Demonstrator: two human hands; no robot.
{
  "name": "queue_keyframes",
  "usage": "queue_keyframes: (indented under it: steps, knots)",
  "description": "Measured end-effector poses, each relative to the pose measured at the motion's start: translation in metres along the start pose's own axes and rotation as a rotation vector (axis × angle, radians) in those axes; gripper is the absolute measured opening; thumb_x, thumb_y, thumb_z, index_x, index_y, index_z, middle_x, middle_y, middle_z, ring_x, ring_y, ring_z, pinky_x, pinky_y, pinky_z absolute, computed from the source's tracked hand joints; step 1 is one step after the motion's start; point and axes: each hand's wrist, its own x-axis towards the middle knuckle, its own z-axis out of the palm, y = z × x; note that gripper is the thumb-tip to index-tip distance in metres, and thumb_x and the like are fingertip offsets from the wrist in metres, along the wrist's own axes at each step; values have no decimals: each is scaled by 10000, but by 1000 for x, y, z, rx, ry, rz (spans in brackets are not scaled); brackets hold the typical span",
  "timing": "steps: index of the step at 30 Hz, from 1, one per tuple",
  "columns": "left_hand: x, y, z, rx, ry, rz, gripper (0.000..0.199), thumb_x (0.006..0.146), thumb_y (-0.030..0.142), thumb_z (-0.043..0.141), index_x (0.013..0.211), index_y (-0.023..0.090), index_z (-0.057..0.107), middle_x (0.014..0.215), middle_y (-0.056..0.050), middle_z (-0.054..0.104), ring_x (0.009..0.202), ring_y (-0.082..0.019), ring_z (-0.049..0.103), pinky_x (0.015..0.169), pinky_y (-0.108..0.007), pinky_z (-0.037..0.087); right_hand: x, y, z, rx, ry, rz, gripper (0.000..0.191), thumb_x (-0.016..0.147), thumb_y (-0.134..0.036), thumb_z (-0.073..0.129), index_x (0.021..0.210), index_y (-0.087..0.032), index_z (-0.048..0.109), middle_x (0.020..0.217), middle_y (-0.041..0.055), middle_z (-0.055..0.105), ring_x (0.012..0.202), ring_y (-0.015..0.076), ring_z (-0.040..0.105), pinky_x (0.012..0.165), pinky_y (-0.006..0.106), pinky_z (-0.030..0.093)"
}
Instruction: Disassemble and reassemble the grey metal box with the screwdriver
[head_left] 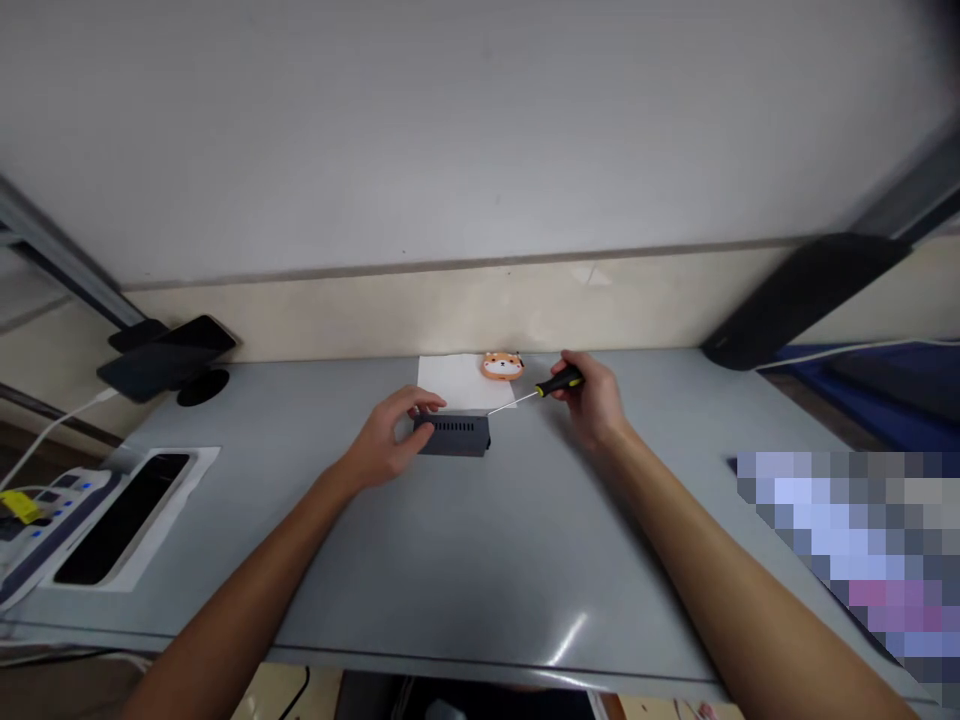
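Screwdriver (555, 383) in R hand (594, 400), tip at grey box (457, 441) by L hand (386, 440)

R hand has fingers curled round the blk/yellow handle, grasping it. Shaft's long axis slants from R hand toward L hand, tip pointing L & a bit toward the person, i.e. handle end farther away than tip. Tip ends at box's far R corner; can't tell if it's touching.

Box lies on the desk (465, 570) btwn the hands, right up against L hand. Long axis runs side to side, approx. square to the person's line of sight: one short end at L hand, other facing R hand. Row of slots runs along that same axis; small blk bit shows at the R end.

L hand is half-curled round box's L end, thumb on it, fingers arched near the far edge; can't tell if it really grips.

Beyond the hands, btwn them: white paper (448, 380), w/ orange-&-white animal-face item (502, 368) on its R part. Well L of L hand: phone on a stand (169, 355), 2nd phone (124, 520) lying flat, power strip (64, 515). Well R of & beyond R hand: dark cylinder (806, 300).
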Motion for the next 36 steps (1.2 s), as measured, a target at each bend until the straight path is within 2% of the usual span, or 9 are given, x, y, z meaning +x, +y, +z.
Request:
queue_keyframes:
  steps: [4, 8, 16, 20, 27, 30, 32, 34, 36]
  knots:
    - [0, -2, -3, 34, -88, -45, 209, 1001, 245, 493, 1133, 216, 652, 1079, -75, 692, 960, -196, 654, 843, -350, 545, 0, -1, -1, -31, -3, -44, 248, 771, -402, 708, 645, -195, 656, 691, 20, 638, 529, 110, 520, 448, 266, 417]
    - [-2, -3, -3, 207, -166, -34, 231, 1028, 268, 474, 1184, 224, 638, 1108, -62, 717, 961, -194, 682, 861, -349, 545, 1, -1, -3, -77, 12, -61, 240, 763, -384, 703, 625, -191, 666, 677, 27, 632, 555, 122, 533, 457, 260, 420]
    - [-3, -2, -1, 441, -195, 34, 299, 1061, 248, 402, 1315, 220, 557, 1179, -67, 729, 980, -221, 700, 867, -382, 540, -4, -5, 1, 21, 12, 35, 231, 776, -364, 695, 630, -189, 655, 696, 10, 599, 550, 98, 478, 462, 240, 413]
    - [-5, -1, -1, 497, -177, 72, 355, 1059, 287, 440, 1405, 226, 493, 1295, -79, 691, 1078, -240, 687, 933, -408, 542, -5, -7, 2, 8, 11, 45, 237, 772, -363, 699, 621, -188, 646, 701, 6, 596, 547, 94, 476, 473, 244, 418]
    - [-6, 3, 1, 576, -176, 139, 461, 1034, 287, 504, 1481, 233, 407, 1325, -96, 670, 1110, -240, 676, 963, -405, 540, -2, 0, 2, 20, 64, 88, 221, 763, -348, 698, 616, -189, 651, 692, 3, 590, 547, 96, 475, 454, 232, 419]
    - [-4, 8, -9, 613, -98, 217, 421, 996, 254, 562, 1409, 221, 488, 1230, -94, 704, 1039, -230, 688, 922, -386, 538, -2, 2, 3, 36, 86, 118, 201, 746, -334, 708, 618, -190, 655, 694, 5, 594, 557, 99, 479, 439, 224, 418]
    - [-2, 10, -19, 657, -52, 249, 312, 961, 240, 605, 1271, 215, 591, 1117, -83, 727, 978, -234, 692, 889, -396, 530, -3, 2, 4, 22, 81, 109, 200, 743, -339, 710, 622, -189, 659, 692, 6, 598, 555, 100, 482, 437, 227, 419]
    - [-1, 10, -30, 689, -42, 250, 191, 936, 220, 624, 1126, 210, 649, 1014, -69, 732, 909, -230, 690, 844, -395, 521, -4, 1, 5, 3, 65, 84, 206, 741, -348, 710, 623, -187, 661, 691, 5, 601, 549, 100, 487, 442, 234, 423]
    - [-1, 7, -38, 705, -37, 249, 144, 929, 193, 621, 1068, 203, 658, 968, -58, 733, 883, -220, 686, 827, -386, 516, -6, 1, 5, -10, 54, 63, 213, 740, -356, 708, 620, -185, 660, 689, 3, 602, 545, 100, 493, 447, 240, 427]
